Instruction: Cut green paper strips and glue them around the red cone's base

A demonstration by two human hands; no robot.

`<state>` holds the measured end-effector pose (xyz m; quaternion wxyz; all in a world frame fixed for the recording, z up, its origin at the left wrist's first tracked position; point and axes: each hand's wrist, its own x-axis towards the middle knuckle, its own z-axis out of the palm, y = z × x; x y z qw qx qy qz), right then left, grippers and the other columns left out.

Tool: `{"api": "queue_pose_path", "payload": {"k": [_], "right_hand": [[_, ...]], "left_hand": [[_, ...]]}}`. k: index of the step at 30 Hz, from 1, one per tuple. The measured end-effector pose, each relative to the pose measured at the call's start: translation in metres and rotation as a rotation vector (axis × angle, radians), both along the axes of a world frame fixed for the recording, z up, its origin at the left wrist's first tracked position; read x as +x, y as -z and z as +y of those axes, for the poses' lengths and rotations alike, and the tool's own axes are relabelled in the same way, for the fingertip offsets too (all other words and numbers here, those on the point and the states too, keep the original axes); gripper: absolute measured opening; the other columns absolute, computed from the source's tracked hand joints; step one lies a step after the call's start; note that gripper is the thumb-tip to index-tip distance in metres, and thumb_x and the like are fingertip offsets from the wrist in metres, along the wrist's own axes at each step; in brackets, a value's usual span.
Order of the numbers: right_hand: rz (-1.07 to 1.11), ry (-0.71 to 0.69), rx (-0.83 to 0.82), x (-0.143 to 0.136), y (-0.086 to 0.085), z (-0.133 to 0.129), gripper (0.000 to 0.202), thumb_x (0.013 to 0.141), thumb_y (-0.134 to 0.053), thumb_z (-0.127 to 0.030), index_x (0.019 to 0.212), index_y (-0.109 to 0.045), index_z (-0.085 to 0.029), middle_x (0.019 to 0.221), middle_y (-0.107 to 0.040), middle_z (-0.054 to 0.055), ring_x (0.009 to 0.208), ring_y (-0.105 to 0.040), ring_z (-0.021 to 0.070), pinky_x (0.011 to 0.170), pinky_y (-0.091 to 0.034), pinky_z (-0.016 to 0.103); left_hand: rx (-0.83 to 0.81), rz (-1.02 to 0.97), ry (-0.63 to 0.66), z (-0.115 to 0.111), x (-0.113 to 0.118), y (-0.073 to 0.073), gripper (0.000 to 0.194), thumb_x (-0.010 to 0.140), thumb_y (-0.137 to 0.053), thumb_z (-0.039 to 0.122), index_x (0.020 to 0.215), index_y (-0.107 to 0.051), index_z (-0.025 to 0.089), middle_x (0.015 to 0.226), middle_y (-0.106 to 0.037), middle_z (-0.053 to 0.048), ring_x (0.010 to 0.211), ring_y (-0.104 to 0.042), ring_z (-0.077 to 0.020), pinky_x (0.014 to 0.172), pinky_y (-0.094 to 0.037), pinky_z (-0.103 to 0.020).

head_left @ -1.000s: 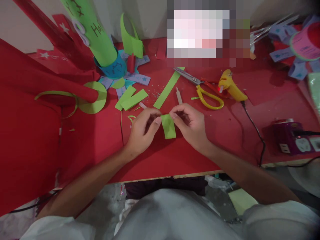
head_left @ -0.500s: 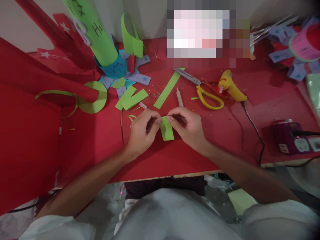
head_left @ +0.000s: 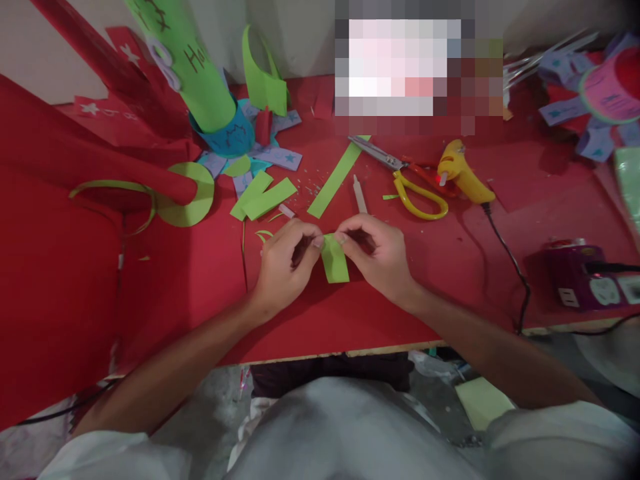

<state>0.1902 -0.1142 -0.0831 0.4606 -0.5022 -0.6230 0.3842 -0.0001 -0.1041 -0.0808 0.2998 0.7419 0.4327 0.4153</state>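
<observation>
Between my two hands hangs a green foam strip [head_left: 335,260], held at its top end over the front of the red table. My left hand [head_left: 287,263] pinches the strip's upper left corner between thumb and fingers. On the opposite corner, my right hand [head_left: 379,253] has the same kind of pinch. Just beyond my fingers lie a long green strip [head_left: 337,180], a pale pointed stick [head_left: 359,193] and two shorter green strips [head_left: 270,199]. Scissors with yellow and red handles [head_left: 420,203] rest past my right hand.
A yellow glue gun [head_left: 465,173] with its cord lies at the right, near a purple power box [head_left: 575,273]. At the left stand a green tube [head_left: 200,80] in a blue base and a large red sheet [head_left: 55,253]. The far middle is pixelated.
Almost nothing differs. Both hands keep their pinch on the green strip, whose lower end has shifted very slightly.
</observation>
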Motion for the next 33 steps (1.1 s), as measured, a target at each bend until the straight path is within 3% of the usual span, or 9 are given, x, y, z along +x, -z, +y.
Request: {"api": "queue_pose_path", "payload": {"k": [8,24,33], "right_hand": [[0.046,-0.075,0.011,0.0005,0.0015,0.0036,0.016,0.101,-0.068,-0.039,0.098,-0.072,-0.024,0.096,-0.076,0.004,0.086,-0.070,0.0188,0.077,-0.056,0.032],[-0.037,-0.022,0.072,0.0009,-0.0001,0.0025,0.022,0.100,-0.069,-0.039,0.086,-0.070,-0.022,0.080,-0.073,0.001,0.071,-0.063,0.0154,0.066,-0.051,0.028],[0.008,-0.086,0.070,0.0003,0.0065,0.0042,0.011,0.099,-0.070,-0.032,0.093,-0.070,-0.023,0.089,-0.074,0.002,0.079,-0.067,0.0168,0.071,-0.053,0.029]], "left_hand": [[-0.010,-0.021,-0.001,0.0008,-0.0008,0.0006,0.016,0.106,-0.057,0.024,0.092,-0.062,0.021,0.077,-0.055,0.002,0.064,-0.047,-0.0102,0.060,-0.037,-0.028],[0.060,0.021,0.031,0.0021,0.0006,0.0034,0.009,0.100,-0.065,0.019,0.092,-0.063,0.019,0.077,-0.058,0.003,0.065,-0.052,-0.0094,0.060,-0.038,-0.024],[0.075,-0.003,0.029,0.0025,0.0005,0.0052,0.009,0.101,-0.065,0.019,0.092,-0.062,0.019,0.076,-0.056,0.003,0.064,-0.051,-0.0087,0.058,-0.037,-0.023]]}}
